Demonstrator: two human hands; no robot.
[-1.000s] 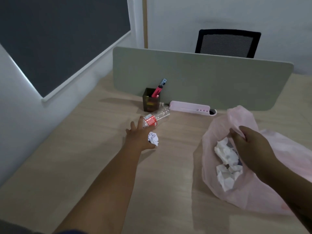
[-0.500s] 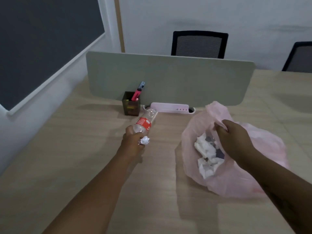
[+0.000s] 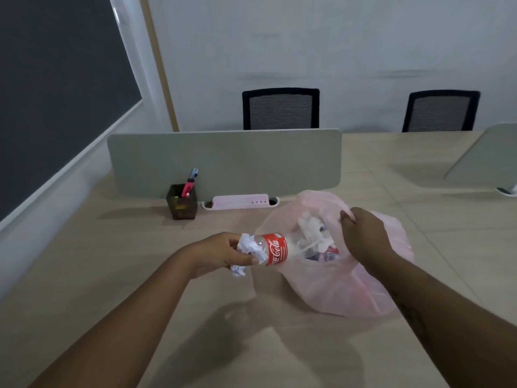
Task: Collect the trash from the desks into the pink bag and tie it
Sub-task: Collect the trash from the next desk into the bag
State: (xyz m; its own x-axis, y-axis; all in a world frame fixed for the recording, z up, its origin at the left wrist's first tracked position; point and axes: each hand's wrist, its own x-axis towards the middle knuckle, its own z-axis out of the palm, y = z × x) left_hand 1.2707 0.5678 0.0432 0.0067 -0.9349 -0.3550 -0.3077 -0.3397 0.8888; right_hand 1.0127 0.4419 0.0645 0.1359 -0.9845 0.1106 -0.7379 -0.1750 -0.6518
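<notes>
My left hand [image 3: 221,253] grips a clear plastic bottle [image 3: 282,249] with a red label, together with crumpled white paper [image 3: 249,247]. The bottle lies level above the desk, its far end poking into the mouth of the pink bag [image 3: 335,289]. The bag rests on the wooden desk [image 3: 84,275] at centre right, with crumpled paper [image 3: 310,228] and other scraps inside. My right hand [image 3: 361,236] pinches the bag's far rim and holds the mouth up and wide.
A dark pen holder [image 3: 181,201] with a pink pen stands by the grey divider panel [image 3: 223,161]. Beside it lies a pink power strip [image 3: 240,201]. Two black chairs [image 3: 281,109] stand behind the desks. A second divider [image 3: 486,158] is at the right.
My left hand closed on the bottle and paper ball, lifted them off the desk and carried them right to the bag's mouth. My right hand kept hold of the bag's rim.
</notes>
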